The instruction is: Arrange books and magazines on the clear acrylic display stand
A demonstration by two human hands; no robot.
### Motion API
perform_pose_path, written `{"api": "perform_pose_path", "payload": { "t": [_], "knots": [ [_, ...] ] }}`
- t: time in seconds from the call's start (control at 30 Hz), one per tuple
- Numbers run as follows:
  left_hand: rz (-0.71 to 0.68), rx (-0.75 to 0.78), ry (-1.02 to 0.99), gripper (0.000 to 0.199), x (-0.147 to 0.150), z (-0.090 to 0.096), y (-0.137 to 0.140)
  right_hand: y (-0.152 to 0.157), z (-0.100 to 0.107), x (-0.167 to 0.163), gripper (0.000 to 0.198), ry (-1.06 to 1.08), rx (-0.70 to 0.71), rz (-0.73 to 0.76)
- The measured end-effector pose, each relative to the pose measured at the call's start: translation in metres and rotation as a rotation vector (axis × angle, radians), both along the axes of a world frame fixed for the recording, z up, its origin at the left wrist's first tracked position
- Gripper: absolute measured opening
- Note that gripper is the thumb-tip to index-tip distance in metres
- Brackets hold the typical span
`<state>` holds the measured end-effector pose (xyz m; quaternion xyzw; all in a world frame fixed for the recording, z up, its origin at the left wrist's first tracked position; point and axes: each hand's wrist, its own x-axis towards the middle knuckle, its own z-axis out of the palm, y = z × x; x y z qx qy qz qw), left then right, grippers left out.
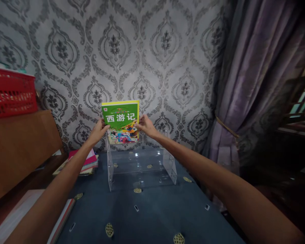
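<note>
Both my hands hold a green picture book [121, 123] with white Chinese characters and colourful figures on its cover; a yellow edge shows behind it at the top and right. My left hand [99, 129] grips its left edge, thumb in front. On the right edge, my right hand [146, 126] pinches it in the same way. The book is upright at the back of a clear acrylic rack [139, 171], at the left half of its upper part. Whether its lower edge rests on the rack, I cannot tell.
A dark blue patterned cloth [152, 217] covers the table. Stacked books [87, 162] lie left of the rack, and more books [62, 220] are at the near left. A red basket [12, 91] stands on a wooden cabinet [22, 145]. Behind is a patterned wall; a curtain [234, 101] hangs right.
</note>
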<state>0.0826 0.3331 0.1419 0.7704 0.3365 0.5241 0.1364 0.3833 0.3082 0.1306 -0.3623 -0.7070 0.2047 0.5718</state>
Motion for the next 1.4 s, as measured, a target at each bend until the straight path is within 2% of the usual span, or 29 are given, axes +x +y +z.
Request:
{"api": "perform_pose_path", "payload": {
  "t": [0.17, 0.4, 0.63, 0.9, 1.03, 1.2, 1.4],
  "knots": [
    [0.125, 0.055, 0.169, 0.031, 0.002, 0.001, -0.008, 0.002, 0.000, 0.003, 0.045, -0.069, -0.094, 0.084],
    [0.155, 0.055, 0.109, 0.030, 0.005, 0.001, -0.008, 0.012, -0.002, -0.002, 0.049, -0.055, -0.073, 0.148],
    [0.096, 0.005, 0.089, 0.035, 0.001, -0.003, -0.002, 0.012, -0.008, -0.001, 0.048, -0.074, -0.034, 0.141],
    [-0.017, -0.180, 0.068, 0.037, -0.009, -0.006, 0.000, 0.007, -0.008, -0.001, 0.049, -0.056, -0.018, 0.209],
    [-0.041, -0.210, 0.059, 0.039, -0.012, -0.006, -0.002, 0.005, -0.008, -0.002, 0.054, -0.044, -0.024, 0.209],
    [-0.022, -0.254, 0.063, 0.037, -0.010, -0.006, -0.006, 0.002, -0.005, -0.002, 0.061, -0.048, -0.047, 0.229],
    [-0.014, -0.261, 0.035, 0.038, -0.008, -0.006, -0.011, -0.004, -0.002, -0.002, 0.059, -0.062, -0.050, 0.193]
  ]
}}
